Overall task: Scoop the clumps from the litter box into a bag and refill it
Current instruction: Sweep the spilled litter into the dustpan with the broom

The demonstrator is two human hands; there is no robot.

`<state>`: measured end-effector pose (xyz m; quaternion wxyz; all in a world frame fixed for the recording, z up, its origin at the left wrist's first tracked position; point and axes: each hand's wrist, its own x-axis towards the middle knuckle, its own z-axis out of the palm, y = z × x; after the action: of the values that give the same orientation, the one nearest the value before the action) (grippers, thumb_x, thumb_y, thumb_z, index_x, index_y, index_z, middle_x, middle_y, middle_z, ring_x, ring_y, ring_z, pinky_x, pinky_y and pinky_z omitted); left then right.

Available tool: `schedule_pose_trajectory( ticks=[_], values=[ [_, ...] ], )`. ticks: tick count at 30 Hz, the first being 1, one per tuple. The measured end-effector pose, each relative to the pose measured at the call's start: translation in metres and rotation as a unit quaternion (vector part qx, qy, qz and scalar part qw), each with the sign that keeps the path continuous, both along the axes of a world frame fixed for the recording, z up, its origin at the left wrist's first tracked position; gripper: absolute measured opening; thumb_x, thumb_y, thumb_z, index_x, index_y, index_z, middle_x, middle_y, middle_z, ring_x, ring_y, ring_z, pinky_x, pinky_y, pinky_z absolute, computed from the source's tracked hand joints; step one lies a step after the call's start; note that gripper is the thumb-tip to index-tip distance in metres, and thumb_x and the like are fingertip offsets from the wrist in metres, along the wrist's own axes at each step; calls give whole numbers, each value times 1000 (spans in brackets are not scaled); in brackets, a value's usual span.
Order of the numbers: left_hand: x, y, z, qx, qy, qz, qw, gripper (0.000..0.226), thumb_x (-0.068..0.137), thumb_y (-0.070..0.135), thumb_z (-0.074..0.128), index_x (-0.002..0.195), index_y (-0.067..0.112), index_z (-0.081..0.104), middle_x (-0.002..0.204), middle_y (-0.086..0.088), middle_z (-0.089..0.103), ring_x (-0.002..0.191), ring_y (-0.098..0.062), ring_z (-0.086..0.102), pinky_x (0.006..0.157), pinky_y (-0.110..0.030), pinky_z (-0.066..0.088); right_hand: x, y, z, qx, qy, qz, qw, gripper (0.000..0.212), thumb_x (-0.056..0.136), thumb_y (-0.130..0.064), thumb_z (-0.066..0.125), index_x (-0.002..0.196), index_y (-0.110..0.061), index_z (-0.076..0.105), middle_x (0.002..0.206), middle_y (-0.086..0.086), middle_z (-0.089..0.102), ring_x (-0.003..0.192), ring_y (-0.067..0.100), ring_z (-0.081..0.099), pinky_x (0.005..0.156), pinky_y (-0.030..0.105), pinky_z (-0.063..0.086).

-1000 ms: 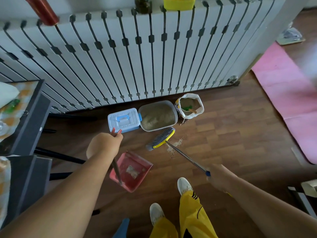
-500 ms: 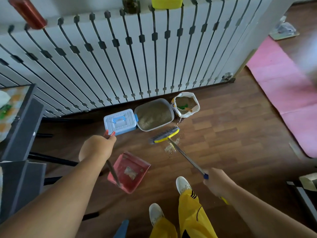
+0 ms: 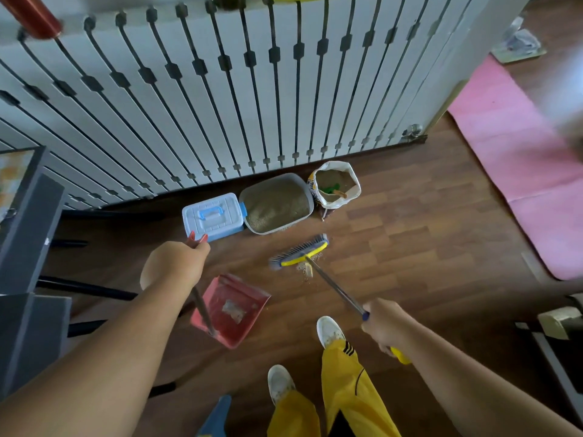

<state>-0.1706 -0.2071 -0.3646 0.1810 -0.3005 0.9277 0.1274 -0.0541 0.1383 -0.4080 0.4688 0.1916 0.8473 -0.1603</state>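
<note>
A grey litter box [image 3: 307, 187] full of tan litter sits on the wooden floor by the white railing. To its right stands an open litter bag [image 3: 356, 190] with a green scoop inside. My left hand [image 3: 176, 263] grips the upright handle of a red dustpan [image 3: 243, 298], which rests on the floor and holds a small heap of litter. My right hand [image 3: 383, 326] grips the metal handle of a broom [image 3: 299, 250] with a yellow and blue head. Its head lies on the floor over spilled litter grains [image 3: 304, 269], in front of the box.
A pale blue lidded case [image 3: 213, 216] sits left of the litter box. Dark furniture [image 3: 28, 234] stands at the left, a pink mat [image 3: 517, 159] lies at the right. My white shoes [image 3: 329, 331] and yellow trousers are below the dustpan.
The broom head has slid to the right across the floor, away from the dustpan, and now covers the spilled grains. The dustpan stays put.
</note>
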Motion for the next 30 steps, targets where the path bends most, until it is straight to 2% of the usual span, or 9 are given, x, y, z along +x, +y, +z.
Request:
schedule_pose_trajectory(
  ticks=[3,8,15,20,22,24,26,27,30],
  values=[
    [1,5,3,-3,2,-2,1000,57,87,63,44,73,13,68,66,-5,70,65,-25,65,55,-32,43,9,27,24,-8,30,-47,998,16,92,-13,56,106,-9,61,71,9,62,45,22,60,41,26,47],
    [5,11,4,9,-6,19,1000,61,84,67,46,72,13,69,65,-6,70,63,-25,66,58,-34,48,9,47,64,74,47,17,996,23,94,-29,60,111,-14,62,81,0,61,66,14,62,54,25,54],
    [19,19,17,3,-30,3,1000,61,88,63,44,73,10,67,64,-9,69,61,-27,65,59,-35,50,-37,57,93,93,63,59,992,29,96,-30,60,116,-10,64,96,7,67,81,22,67,75,34,59],
    [27,3,35,37,-82,32,995,58,90,62,45,79,11,70,56,-5,71,56,-23,70,68,-35,52,-66,57,108,99,-1,134,986,24,97,-24,57,114,-10,66,94,7,72,71,21,63,50,24,45],
    [22,-10,48,61,-105,68,990,42,88,48,57,86,7,70,65,-8,73,59,-26,73,77,-37,57,-76,61,111,94,15,169,981,9,96,-18,55,95,-12,62,83,6,68,67,22,58,49,24,43],
    [16,-13,55,72,-134,84,985,23,87,24,65,91,2,66,78,-12,72,69,-32,74,77,-37,57,-82,61,116,106,1,206,973,19,96,-17,53,78,-16,55,56,1,61,57,17,54,45,22,41],
    [12,-15,53,61,-165,90,980,18,90,15,63,102,2,62,88,-11,68,76,-31,72,81,-36,58,-92,58,123,124,-25,248,961,13,95,-13,53,85,-11,62,40,-3,56,49,13,51,45,21,40],
    [10,-13,50,41,-179,78,980,24,92,19,61,108,1,63,89,-12,69,81,-30,71,85,-37,57,-97,56,128,123,-35,269,954,11,93,-9,55,96,-9,66,47,0,61,48,14,51,49,22,41],
    [10,1,49,-96,-182,20,978,41,92,28,55,127,7,59,104,-12,72,99,-32,69,90,-41,53,-107,49,144,104,-8,303,947,28,92,-11,60,120,-9,63,107,11,71,70,19,52,53,22,40]
  ],
)
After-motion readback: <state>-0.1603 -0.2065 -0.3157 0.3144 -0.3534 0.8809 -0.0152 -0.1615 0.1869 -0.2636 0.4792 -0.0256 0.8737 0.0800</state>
